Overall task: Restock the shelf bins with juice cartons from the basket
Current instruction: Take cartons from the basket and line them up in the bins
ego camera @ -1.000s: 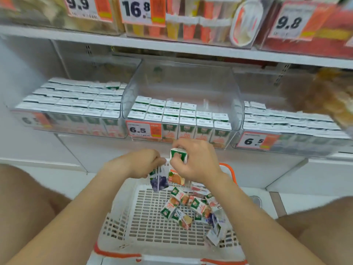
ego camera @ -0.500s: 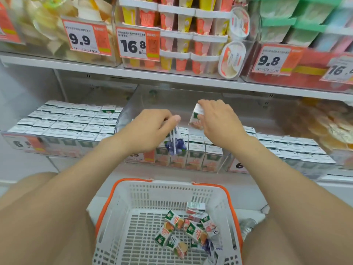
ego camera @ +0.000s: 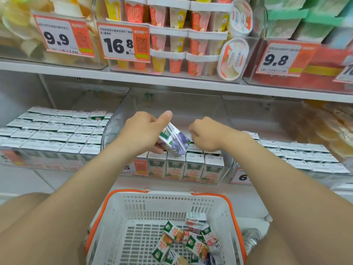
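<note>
White store shelving fills the view. At 12 o'clock the upper shelf (ego camera: 172, 81) carries clear bins with price tags reading 9.9 (ego camera: 57, 38), 16.8 (ego camera: 118, 44) and 9.8 (ego camera: 277, 58). The bin behind the 16.8 tag holds stacked dessert cups (ego camera: 175, 41).

The lower shelf carries three clear bins side by side, each holding upright juice cartons with white tops:
- the left bin (ego camera: 47, 159) at 9 o'clock;
- the middle bin (ego camera: 191, 104) at the centre;
- the right bin (ego camera: 286, 173) at 3 o'clock.

In the middle bin the front row (ego camera: 193, 165) shows green-and-orange faces through the clear front wall.

The left hand (ego camera: 142, 131) grips one carton (ego camera: 174, 142), with the thumb raised above its upper edge and the fingers curled underneath. This carton is a small rectangular box, white with a green panel and a purple fruit picture. It is tilted, top toward 10 o'clock, and its lower corner sits just above the carton tops in the middle bin.

The right hand (ego camera: 206, 134) is just beside the carton on its 3 o'clock side. Its fingers curl downward over the middle bin's rows. Whether they pinch anything cannot be told.

At 6 o'clock stands a white plastic basket (ego camera: 164, 201) with an orange rim, between the person's knees. A loose heap of cartons (ego camera: 191, 240) lies in its 4 o'clock corner at mixed angles, mostly green and white with orange fruit pictures.
</note>
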Available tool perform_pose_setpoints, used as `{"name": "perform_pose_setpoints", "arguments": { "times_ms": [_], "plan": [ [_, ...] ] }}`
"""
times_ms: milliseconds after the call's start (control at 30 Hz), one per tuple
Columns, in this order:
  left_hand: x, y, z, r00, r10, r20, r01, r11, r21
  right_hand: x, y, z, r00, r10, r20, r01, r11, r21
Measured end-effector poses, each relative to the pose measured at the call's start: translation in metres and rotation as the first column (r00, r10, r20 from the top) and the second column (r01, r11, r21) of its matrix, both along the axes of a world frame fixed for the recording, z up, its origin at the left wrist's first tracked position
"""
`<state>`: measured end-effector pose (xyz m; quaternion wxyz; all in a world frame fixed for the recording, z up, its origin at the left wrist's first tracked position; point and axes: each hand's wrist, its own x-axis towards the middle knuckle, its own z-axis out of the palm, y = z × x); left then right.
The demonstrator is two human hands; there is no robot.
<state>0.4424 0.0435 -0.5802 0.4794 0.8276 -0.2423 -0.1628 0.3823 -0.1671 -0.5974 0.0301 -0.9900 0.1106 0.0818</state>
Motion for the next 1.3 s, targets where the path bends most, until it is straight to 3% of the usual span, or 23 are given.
{"name": "perform_pose_setpoints", "arguments": {
  "times_ms": [67, 133, 200, 267, 333, 433, 533, 600, 733, 833, 900, 1000, 1133, 1300],
  "plan": [
    [-0.005, -0.003, 0.002, 0.990, 0.026, -0.138, -0.038, 0.996, -0.082, -0.008, 0.008, 0.015, 0.982, 0.022, 0.185, -0.029, 0.999, 0.035],
    [-0.013, -0.006, 0.006, 0.960, 0.055, -0.274, -0.109, 0.976, -0.189, -0.024, 0.020, 0.032, 0.937, 0.030, 0.347, -0.120, 0.963, 0.240],
    [-0.022, -0.009, 0.010, 0.906, 0.052, -0.419, -0.187, 0.939, -0.289, -0.046, 0.032, 0.042, 0.925, 0.119, 0.362, -0.253, 0.902, 0.349],
    [-0.035, -0.013, 0.015, 0.826, -0.015, -0.563, -0.237, 0.897, -0.372, -0.063, 0.035, 0.040, 0.923, 0.193, 0.332, -0.294, 0.912, 0.287],
    [-0.048, -0.017, 0.017, 0.799, -0.083, -0.596, -0.193, 0.903, -0.384, -0.075, 0.027, 0.038, 0.931, 0.152, 0.331, -0.251, 0.927, 0.279],
    [-0.065, -0.029, 0.017, 0.851, -0.117, -0.513, -0.094, 0.925, -0.367, -0.095, 0.013, 0.049, 0.954, -0.060, 0.294, -0.102, 0.856, 0.508],
    [-0.077, -0.042, 0.018, 0.913, -0.220, -0.344, 0.049, 0.895, -0.443, -0.115, -0.009, 0.052, 0.953, -0.199, 0.230, -0.051, 0.642, 0.765],
    [-0.084, -0.052, 0.019, 0.933, -0.260, -0.250, 0.124, 0.881, -0.456, -0.126, -0.022, 0.050, 0.952, -0.215, 0.218, -0.068, 0.545, 0.836],
    [-0.103, -0.085, 0.021, 0.973, -0.213, -0.082, 0.164, 0.901, -0.401, -0.147, -0.042, 0.050, 0.889, -0.242, 0.388, -0.135, 0.671, 0.729],
    [-0.112, -0.111, 0.021, 0.988, -0.148, 0.030, 0.149, 0.911, -0.385, -0.157, -0.067, 0.049, 0.823, -0.309, 0.477, -0.144, 0.699, 0.701],
    [-0.110, -0.125, 0.014, 0.961, -0.111, 0.252, 0.176, 0.952, -0.251, -0.163, -0.091, 0.045, 0.762, -0.377, 0.527, -0.069, 0.761, 0.645],
    [-0.106, -0.141, -0.016, 0.806, -0.229, 0.546, 0.229, 0.971, 0.070, -0.174, -0.122, 0.036, 0.699, -0.455, 0.552, 0.134, 0.841, 0.524],
    [-0.107, -0.149, -0.061, 0.725, -0.433, 0.535, 0.263, 0.893, 0.366, -0.168, -0.151, 0.015, 0.709, -0.457, 0.537, 0.231, 0.870, 0.435],
    [-0.107, -0.147, -0.073, 0.677, -0.415, 0.608, 0.231, 0.904, 0.360, -0.144, -0.175, -0.006, 0.814, -0.405, 0.416, 0.291, 0.905, 0.311]
  ]
}}
